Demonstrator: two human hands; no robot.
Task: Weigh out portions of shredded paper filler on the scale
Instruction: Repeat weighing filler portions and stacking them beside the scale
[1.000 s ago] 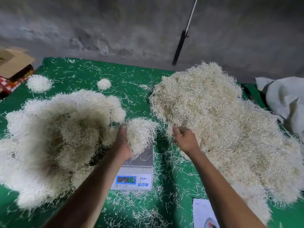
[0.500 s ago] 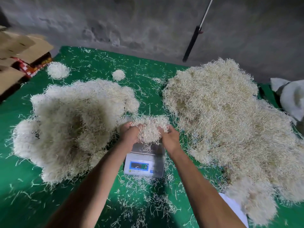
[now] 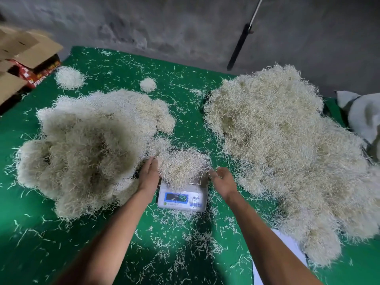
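Off-task bits around green mat
Cardboard boxes off its left corner; white sack at right edge; black-handled pole vs wall behind.

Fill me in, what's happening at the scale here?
A person is weighing out shredded paper. A portion sits on the scale on the green table. The left hand rests flat against the portion's left side; the right hand hovers open just right of it. A big pile lies left, another right. The display is unreadable.

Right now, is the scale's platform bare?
No, a clump of shredded paper sits on the scale, with the left hand against its side.
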